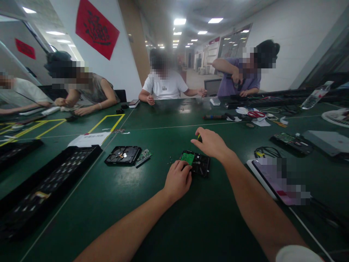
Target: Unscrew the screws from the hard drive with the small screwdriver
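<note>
A hard drive with a green circuit board lies on the green table in front of me. My left hand grips its near left side, fingers bent over the edge of the board. Above the drive, my right hand is closed round the yellow and black handle of a screwdriver. The thin shaft points down towards the drive; I cannot tell whether its tip touches a screw. Small screws lie scattered just left of the drive.
Left of my hands are another hard drive, a loose circuit board and a long black tray. To the right lie a phone, a further drive and a grey box. Several people sit across the table.
</note>
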`<state>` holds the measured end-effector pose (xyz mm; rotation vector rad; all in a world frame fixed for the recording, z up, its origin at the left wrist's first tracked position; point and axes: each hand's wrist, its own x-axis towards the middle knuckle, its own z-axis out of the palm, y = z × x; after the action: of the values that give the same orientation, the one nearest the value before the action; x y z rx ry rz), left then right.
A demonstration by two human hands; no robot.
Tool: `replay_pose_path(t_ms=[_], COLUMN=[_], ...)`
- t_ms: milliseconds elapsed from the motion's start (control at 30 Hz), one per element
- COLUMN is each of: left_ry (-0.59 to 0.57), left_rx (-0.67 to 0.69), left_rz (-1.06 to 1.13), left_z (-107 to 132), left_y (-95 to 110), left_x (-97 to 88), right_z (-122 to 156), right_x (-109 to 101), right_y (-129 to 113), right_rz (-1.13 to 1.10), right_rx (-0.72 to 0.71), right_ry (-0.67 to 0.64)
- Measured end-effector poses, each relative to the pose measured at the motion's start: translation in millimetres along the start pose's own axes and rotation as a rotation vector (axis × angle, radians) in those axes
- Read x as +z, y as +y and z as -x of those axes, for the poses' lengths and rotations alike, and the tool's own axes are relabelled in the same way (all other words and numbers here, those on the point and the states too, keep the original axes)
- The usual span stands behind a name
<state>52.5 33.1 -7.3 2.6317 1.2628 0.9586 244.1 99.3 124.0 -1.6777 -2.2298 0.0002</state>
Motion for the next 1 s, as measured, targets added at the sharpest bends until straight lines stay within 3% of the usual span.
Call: replay_pose_path(t_ms=[267,467,667,1000], left_ry=[0.002,0.000,-0.007,0.012], left_rx=[0.003,0.006,-0.002,0.002], left_rz=[0.002,0.002,-0.003,0.010], left_z=[-0.2,-0.3,0.1,-1.0], left_y=[-0.8,-0.8,-0.4,0.1], left_x=[0.4,-0.4,0.6,-0.3], right_z=[0.3,-0.5,0.3,1.8], right_x=[-0.9,-1.0,-4.5,-6.7], right_y=[-1.1,1.4,-1.4,-3.7], right_rz=[-0.062,0.066,0.002,-0.037], right_rx=[-0.123,0.022,-0.031,0.017], right_ry=[-0.023,-0.005,-0.027,-0.049])
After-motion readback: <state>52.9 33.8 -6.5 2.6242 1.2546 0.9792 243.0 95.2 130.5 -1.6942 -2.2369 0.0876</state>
